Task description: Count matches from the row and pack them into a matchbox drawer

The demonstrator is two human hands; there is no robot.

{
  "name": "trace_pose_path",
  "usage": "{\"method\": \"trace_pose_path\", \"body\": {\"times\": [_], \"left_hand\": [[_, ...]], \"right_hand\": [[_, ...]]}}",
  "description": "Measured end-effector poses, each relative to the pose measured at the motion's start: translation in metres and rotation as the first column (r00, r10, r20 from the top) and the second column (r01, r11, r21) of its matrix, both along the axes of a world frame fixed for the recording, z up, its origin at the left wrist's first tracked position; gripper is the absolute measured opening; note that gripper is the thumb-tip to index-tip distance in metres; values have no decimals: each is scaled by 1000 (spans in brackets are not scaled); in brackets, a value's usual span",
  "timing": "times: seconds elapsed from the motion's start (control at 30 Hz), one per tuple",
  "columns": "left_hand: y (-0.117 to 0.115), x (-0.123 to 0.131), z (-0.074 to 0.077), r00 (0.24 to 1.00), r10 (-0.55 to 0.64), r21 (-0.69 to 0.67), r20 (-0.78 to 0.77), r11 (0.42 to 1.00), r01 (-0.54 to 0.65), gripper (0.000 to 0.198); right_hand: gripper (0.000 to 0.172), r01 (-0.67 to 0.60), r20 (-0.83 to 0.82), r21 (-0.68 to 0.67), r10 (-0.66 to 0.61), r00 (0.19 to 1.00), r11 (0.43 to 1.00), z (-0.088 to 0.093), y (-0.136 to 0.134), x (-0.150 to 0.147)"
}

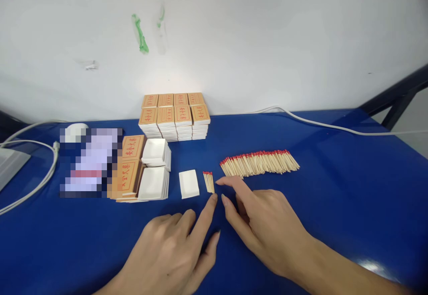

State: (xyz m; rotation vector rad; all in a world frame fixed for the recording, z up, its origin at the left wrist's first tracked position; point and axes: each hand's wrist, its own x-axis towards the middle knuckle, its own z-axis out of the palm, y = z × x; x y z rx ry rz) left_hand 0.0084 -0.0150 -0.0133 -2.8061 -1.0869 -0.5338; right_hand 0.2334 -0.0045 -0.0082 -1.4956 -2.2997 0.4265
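Observation:
A small row of matches (pixel 209 182) with red heads lies on the blue table, just right of an empty white matchbox tray (pixel 189 184). The index fingertip of my left hand (pixel 174 241) is at the lower end of this row, its thumb spread away and the other fingers curled. Beside the row's right side is the index fingertip of my right hand (pixel 261 223), with the thumb apart below it. Neither hand holds anything. Farther right spreads a long pile of matches (pixel 261 163), heads pointing away from me.
Left of the single tray stand stacked white trays (pixel 153 183) and orange matchbox sleeves (pixel 129 174). Closed matchboxes (pixel 174 116) are piled against the wall. At the left lie a blurred-out phone-like device (pixel 93 161), a white mouse (pixel 76 132) and cables (pixel 50 170).

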Motion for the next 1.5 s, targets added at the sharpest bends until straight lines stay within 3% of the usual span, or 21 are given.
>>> {"method": "trace_pose_path", "body": {"times": [1.03, 1.23, 1.5], "left_hand": [[-2, 0, 0, 1000, -1, 3, 7, 1000, 1, 49], [-1, 0, 2, 999, 32, 59, 26, 998, -34, 37], [-2, -1, 2, 998, 50, 52, 45, 997, -53, 37]], "right_hand": [[30, -2, -4, -15, 2, 1000, 1000, 1, 0, 0], [31, -14, 1, -16, 14, 1000, 1000, 1, 1, 0], [31, -50, -2, 23, 50, 999, 998, -1, 3, 0]]}}
